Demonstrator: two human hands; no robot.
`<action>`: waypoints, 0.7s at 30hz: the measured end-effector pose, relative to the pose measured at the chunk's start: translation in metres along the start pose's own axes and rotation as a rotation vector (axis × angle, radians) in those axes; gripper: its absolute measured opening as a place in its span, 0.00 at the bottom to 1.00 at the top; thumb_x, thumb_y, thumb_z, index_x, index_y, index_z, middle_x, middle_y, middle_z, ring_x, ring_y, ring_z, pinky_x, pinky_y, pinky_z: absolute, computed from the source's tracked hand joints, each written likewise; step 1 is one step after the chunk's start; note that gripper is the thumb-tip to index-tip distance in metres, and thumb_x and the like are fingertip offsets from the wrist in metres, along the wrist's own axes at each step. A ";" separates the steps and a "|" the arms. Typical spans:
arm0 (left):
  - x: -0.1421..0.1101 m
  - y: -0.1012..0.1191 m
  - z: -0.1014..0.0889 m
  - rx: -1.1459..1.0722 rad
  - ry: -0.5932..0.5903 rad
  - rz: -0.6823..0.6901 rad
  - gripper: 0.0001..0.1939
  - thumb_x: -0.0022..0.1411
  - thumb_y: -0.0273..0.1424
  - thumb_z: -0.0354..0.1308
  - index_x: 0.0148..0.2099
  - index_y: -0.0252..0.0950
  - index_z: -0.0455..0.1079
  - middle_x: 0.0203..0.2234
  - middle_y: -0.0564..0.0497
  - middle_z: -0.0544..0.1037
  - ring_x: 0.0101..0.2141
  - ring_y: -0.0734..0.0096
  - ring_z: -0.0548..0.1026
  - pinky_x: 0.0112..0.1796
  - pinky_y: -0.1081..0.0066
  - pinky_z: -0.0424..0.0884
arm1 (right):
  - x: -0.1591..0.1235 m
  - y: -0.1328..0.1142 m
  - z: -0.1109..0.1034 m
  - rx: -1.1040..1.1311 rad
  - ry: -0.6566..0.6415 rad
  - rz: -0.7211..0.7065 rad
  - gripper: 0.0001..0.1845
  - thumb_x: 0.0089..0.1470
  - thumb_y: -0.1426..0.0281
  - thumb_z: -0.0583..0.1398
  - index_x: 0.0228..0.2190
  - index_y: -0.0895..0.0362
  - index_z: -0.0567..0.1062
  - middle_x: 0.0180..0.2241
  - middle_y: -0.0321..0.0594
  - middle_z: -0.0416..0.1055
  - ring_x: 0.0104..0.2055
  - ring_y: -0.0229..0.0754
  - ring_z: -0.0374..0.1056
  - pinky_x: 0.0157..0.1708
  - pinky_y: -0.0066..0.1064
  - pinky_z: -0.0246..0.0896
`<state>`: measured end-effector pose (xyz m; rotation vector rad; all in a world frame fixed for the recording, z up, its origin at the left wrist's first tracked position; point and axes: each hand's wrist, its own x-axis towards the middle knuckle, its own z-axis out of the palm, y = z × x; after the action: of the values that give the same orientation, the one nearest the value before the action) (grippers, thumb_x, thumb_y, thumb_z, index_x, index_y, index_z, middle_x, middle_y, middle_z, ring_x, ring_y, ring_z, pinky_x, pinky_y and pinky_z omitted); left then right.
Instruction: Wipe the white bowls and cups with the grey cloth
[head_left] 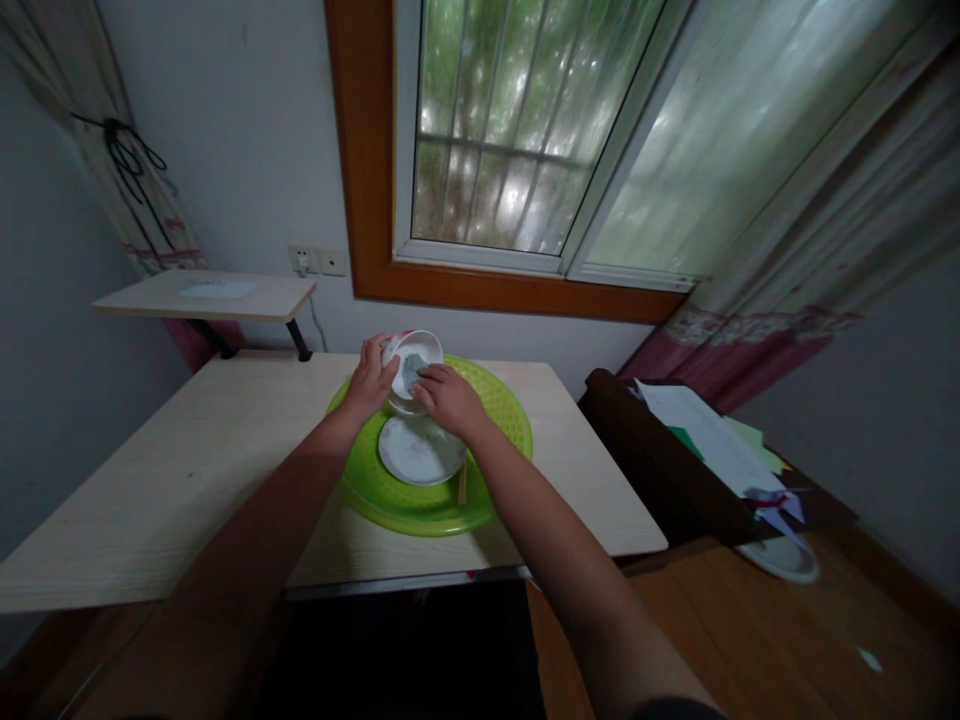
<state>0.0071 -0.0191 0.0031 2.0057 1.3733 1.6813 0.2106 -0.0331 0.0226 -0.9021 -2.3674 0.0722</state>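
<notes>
My left hand point(367, 378) is closed on the rim of a white bowl point(426, 345), which is tilted so that its inside faces me. A pinkish-red pattern shows on the bowl's outer side. Inside the bowl, my right hand point(451, 400) presses a small grey-green cloth point(411, 370) with closed fingers. Just below them a white plate point(420, 455) lies in a round lime-green plastic tray point(504, 395). Beside the plate, partly under my right forearm, is a short length of light wooden chopsticks point(463, 482); I cannot tell how many.
The tray rests on a pale wooden table point(247, 430). A small raised shelf point(247, 295) with a paper on it stands at the back left. To the right, papers point(705, 430) lie on a dark brown piece of furniture point(660, 465). A window point(517, 130) is behind.
</notes>
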 end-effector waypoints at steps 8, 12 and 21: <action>0.000 0.000 0.000 0.006 0.005 0.026 0.21 0.68 0.40 0.49 0.60 0.42 0.58 0.53 0.42 0.66 0.55 0.59 0.66 0.59 0.55 0.61 | -0.002 -0.007 0.002 -0.040 -0.024 -0.021 0.18 0.67 0.64 0.55 0.49 0.60 0.79 0.54 0.54 0.73 0.61 0.52 0.64 0.62 0.48 0.56; 0.000 -0.001 0.001 -0.009 0.011 0.001 0.21 0.67 0.40 0.50 0.60 0.40 0.59 0.53 0.42 0.66 0.54 0.60 0.66 0.59 0.56 0.62 | -0.001 -0.008 0.003 0.255 -0.073 -0.068 0.19 0.67 0.63 0.55 0.54 0.56 0.76 0.54 0.47 0.75 0.57 0.45 0.69 0.61 0.42 0.59; 0.000 0.001 0.000 -0.044 0.037 -0.045 0.21 0.67 0.43 0.50 0.59 0.42 0.59 0.53 0.43 0.66 0.53 0.60 0.67 0.58 0.58 0.63 | -0.001 -0.007 -0.002 0.704 -0.068 0.099 0.22 0.69 0.58 0.50 0.50 0.51 0.79 0.54 0.37 0.76 0.57 0.41 0.71 0.62 0.37 0.59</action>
<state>0.0071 -0.0196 0.0038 1.9153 1.3705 1.7225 0.2078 -0.0398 0.0253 -0.6618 -2.1061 0.9212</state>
